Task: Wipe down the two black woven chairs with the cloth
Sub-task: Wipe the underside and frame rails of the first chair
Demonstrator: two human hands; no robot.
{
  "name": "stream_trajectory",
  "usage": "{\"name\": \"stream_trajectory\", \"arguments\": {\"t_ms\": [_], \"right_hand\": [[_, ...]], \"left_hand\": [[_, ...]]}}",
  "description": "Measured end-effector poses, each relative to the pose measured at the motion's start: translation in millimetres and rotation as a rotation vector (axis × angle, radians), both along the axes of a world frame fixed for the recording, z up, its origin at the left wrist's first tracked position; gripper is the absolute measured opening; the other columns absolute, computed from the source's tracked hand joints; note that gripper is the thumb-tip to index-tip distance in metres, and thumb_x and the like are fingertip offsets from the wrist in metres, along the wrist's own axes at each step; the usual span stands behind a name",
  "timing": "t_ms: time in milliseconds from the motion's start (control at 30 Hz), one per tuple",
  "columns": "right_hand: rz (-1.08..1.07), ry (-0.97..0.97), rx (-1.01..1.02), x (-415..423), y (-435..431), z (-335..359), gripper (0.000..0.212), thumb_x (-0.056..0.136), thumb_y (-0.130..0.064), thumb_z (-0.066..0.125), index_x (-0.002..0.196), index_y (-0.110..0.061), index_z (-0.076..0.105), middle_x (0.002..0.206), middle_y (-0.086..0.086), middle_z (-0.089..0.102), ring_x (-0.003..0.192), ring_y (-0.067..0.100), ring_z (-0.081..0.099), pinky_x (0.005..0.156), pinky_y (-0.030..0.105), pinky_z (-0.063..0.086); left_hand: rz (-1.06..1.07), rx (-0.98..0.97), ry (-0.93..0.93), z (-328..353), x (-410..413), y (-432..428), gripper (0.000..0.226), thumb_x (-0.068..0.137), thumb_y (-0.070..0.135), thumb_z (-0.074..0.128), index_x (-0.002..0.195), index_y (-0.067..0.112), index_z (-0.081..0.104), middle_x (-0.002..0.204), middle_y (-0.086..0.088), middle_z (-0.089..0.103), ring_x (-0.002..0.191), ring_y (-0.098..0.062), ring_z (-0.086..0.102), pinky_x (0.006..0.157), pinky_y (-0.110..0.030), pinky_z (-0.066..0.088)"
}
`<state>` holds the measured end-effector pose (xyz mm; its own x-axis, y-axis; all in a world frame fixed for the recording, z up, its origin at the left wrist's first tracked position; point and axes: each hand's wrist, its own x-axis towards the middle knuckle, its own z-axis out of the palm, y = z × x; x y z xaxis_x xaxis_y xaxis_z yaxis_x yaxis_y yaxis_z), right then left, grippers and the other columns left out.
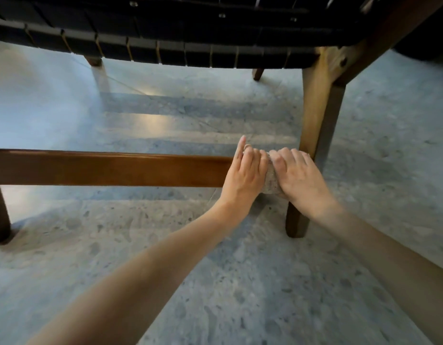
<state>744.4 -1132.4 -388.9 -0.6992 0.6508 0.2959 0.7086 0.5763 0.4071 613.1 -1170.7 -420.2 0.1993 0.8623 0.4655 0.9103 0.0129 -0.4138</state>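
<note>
— Where is the cloth found?

— It is wrapped around the wooden rail of a black woven chair. It is seen at the rail's right end, just beside the leg and low above the speckled floor.

— How are the fingers held?

— The cloth is gripped by both hands, set side by side. The right hand is blurred, and its fingers are curled over the cloth. The left hand is curled over the cloth's left edge, with the forefinger raised straight.
</note>
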Motion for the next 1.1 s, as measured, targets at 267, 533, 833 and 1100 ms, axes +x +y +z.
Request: {"name": "stream_trajectory", "arguments": {"t_ms": [267,533,833,1100], "right_hand": [[-0.159,-0.049,0.016,-4.8,-19.2,-11.8,0.044,0.091,-0.010,0.042,0.133,0.003,0.045,0.115,0.019,0.061,0.103,0.036,0.060,0.096,0.045,0.047],[-0.088,0.022,-0.152,-60.1,-64.9,-4.4,0.052,0.097,-0.009,0.020,0.145,0.007,0.025,0.149,0.031,0.028,0.138,0.046,0.026,0.110,0.054,0.030],[0.306,0.078,-0.545,-149.6,-81.9,38.7,0.062,0.094,-0.030,0.049,0.151,-0.027,0.025,0.155,-0.003,0.028,0.139,0.017,0.028,0.108,0.031,0.030],[0.328,0.149,-0.771,-239.0,-96.3,69.2,0.078,0.081,-0.078,0.007,0.137,-0.039,0.045,0.131,-0.011,0.058,0.119,0.015,0.053,0.087,0.034,0.042]], "left_hand": [[-0.042,-0.040,0.053,1.6,-7.6,-8.8,0.042,0.087,0.024,0.055,0.122,0.009,0.039,0.110,0.006,0.062,0.110,-0.014,0.058,0.114,-0.038,0.028],[-0.018,-0.142,-0.047,11.0,-71.7,-64.1,0.047,0.097,0.016,0.042,0.144,0.010,0.036,0.148,-0.007,0.040,0.136,-0.025,0.038,0.111,-0.036,0.036],[0.130,-0.364,-0.338,80.6,-205.3,-144.0,0.079,0.085,0.007,0.058,0.151,0.026,0.021,0.157,-0.012,0.020,0.141,-0.032,0.025,0.115,-0.036,0.023],[0.176,-0.209,-0.843,82.5,-300.2,-171.7,0.042,0.085,0.003,0.063,0.122,0.024,0.063,0.114,-0.005,0.060,0.105,-0.021,0.052,0.083,-0.020,0.044]]}}
